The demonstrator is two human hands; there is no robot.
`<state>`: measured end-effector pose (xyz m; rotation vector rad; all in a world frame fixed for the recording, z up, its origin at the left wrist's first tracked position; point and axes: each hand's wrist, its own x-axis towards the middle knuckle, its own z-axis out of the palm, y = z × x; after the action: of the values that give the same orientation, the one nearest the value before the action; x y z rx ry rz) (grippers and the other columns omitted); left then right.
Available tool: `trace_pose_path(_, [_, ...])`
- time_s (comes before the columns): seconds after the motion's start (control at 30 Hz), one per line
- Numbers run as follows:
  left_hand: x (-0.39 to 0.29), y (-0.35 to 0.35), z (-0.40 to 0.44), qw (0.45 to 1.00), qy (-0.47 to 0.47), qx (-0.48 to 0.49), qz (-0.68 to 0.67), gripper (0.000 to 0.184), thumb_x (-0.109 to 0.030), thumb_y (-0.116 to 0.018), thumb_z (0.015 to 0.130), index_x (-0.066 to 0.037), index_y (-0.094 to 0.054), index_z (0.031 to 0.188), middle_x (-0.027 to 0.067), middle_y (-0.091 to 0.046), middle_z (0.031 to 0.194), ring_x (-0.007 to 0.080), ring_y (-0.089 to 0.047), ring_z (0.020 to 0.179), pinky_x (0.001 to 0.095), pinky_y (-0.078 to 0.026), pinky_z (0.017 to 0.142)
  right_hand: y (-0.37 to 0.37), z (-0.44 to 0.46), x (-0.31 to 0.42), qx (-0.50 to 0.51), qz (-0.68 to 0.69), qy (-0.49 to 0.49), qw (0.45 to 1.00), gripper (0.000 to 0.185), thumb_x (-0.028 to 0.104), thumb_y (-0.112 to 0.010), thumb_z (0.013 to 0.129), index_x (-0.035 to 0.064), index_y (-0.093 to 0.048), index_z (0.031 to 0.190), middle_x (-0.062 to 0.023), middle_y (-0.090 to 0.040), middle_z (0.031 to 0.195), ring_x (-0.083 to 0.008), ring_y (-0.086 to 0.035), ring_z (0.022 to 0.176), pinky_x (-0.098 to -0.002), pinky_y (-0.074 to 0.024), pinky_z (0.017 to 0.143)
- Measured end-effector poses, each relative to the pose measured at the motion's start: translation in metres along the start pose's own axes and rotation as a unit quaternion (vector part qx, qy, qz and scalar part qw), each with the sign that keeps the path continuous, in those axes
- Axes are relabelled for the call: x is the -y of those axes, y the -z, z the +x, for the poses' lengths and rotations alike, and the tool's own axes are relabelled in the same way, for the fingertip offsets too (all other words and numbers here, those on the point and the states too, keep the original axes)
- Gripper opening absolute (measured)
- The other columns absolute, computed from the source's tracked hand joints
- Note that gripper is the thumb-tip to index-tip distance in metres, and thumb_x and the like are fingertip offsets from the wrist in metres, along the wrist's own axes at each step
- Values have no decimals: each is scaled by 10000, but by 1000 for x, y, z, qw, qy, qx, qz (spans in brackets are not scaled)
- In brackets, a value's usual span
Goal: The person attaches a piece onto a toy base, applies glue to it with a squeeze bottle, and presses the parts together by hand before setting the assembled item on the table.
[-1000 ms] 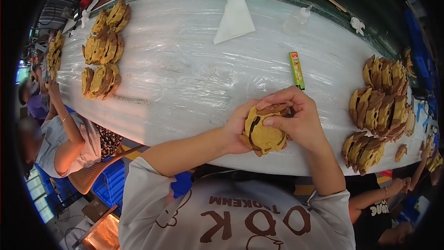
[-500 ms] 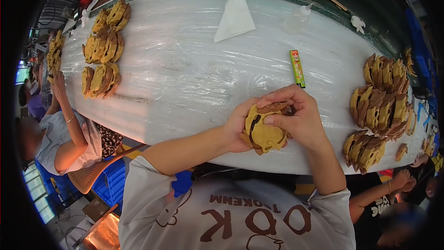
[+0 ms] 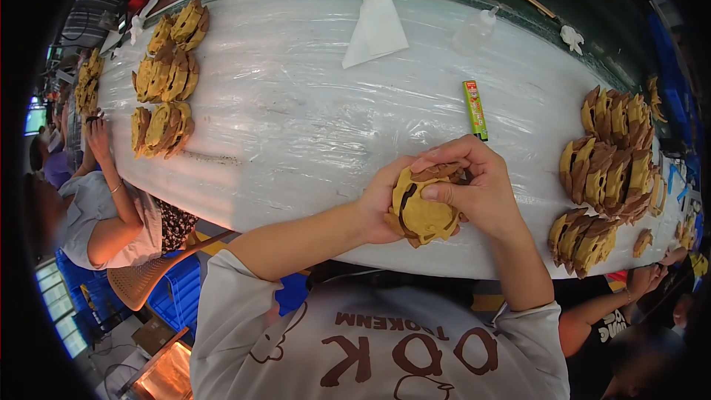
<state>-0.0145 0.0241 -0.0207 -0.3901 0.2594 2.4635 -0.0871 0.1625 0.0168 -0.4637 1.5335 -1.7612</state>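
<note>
A roundish yellow-and-brown molded piece [image 3: 428, 213] with jagged edges and a dark curved slot is held between both hands, above the front of the table. My left hand [image 3: 379, 204] cups it from the left and underneath, its fingers mostly hidden behind it. On the other side, my right hand [image 3: 481, 185] grips the brown upper right edge, thumb pressed on the yellow face and fingers curled over the top. Just beyond the right hand lies a slim green-and-yellow printed box [image 3: 475, 111].
Similar pieces stand in rows at the left [image 3: 164, 74] and right [image 3: 611, 159] of the plastic-covered table [image 3: 289, 104]. A white paper sheet [image 3: 376, 22] and a clear squeeze bottle [image 3: 475, 31] lie toward the back. One person [image 3: 104, 215] sits at left, another [image 3: 603, 315] at right.
My hands and the piece stay almost still. At the left, the other person's arm and body have shifted slightly; the person at right has moved their hands too.
</note>
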Motion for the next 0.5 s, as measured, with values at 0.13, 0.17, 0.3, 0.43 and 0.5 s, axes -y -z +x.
trace_pose_path(0.13, [0, 1, 1, 1000, 3, 4, -8, 563, -495, -332, 862, -93, -450, 1238, 158, -532, 1148, 411, -575, 925, 502, -472, 793, -1, 0, -1, -7, 2, 9, 1000, 298, -26, -694, 710, 12, -530, 955, -86, -636, 942, -139, -608, 886, -270, -495, 783])
trace_pose_path(0.17, [0, 0, 0, 1000, 3, 5, -7, 565, -496, -332, 861, -93, -449, 1239, 159, -533, 1146, 413, -576, 921, 499, -474, 788, -1, 0, -1, -7, 2, 9, 1000, 298, -26, -694, 710, 12, -529, 955, -87, -637, 942, -139, -608, 885, -270, -495, 783])
trace_pose_path(0.3, [0, -2, 0, 1000, 0, -6, -1, 573, -502, -335, 858, -94, -445, 1244, 162, -535, 1139, 421, -580, 909, 488, -486, 765, -1, 0, -1, -4, 5, 10, 1000, 302, -27, -693, 710, 11, -526, 959, -91, -640, 946, -140, -608, 886, -272, -495, 781])
trace_pose_path(0.43, [-1, -3, -1, 1000, 1, -10, 13, 584, -514, -339, 852, -98, -441, 1250, 163, -535, 1137, 431, -577, 913, 484, -492, 748, -1, 0, -1, -1, 8, 13, 1000, 303, -27, -691, 711, 11, -524, 961, -91, -642, 945, -141, -609, 887, -274, -495, 781])
trace_pose_path(0.5, [-1, -4, -1, 1000, 2, -17, 19, 588, -519, -340, 851, -100, -440, 1251, 164, -533, 1141, 435, -576, 915, 485, -492, 745, -1, 0, -1, 0, 8, 16, 1000, 302, -28, -691, 712, 12, -524, 960, -91, -643, 944, -141, -609, 886, -274, -495, 781])
